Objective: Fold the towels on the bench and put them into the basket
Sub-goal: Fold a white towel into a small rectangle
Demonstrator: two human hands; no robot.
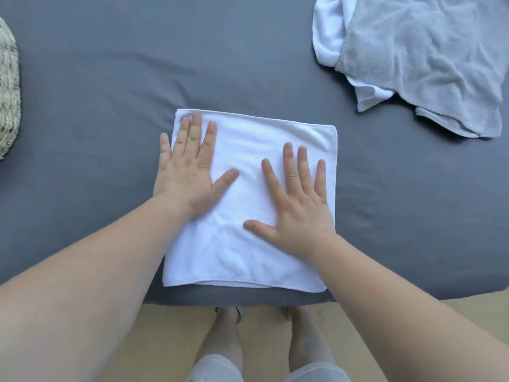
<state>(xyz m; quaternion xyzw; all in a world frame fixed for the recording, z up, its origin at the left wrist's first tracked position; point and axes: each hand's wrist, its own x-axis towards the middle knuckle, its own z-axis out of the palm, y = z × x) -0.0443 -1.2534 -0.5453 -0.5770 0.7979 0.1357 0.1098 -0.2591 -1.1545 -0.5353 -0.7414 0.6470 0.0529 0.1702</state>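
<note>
A white towel (242, 252), folded into a rectangle, lies flat on the grey bench (96, 86) near its front edge. My left hand (190, 166) presses flat on the towel's upper left part, fingers spread. My right hand (300, 205) lies flat on its right half, fingers spread too. Neither hand grips anything. At the far right sits a crumpled grey towel (429, 59) on top of another white towel (329, 31). A woven, speckled object (8, 86), possibly the basket, shows at the left edge.
The bench's front edge runs just below the folded towel. Beyond it are a light wooden floor (179, 332) and my legs and feet (228, 334).
</note>
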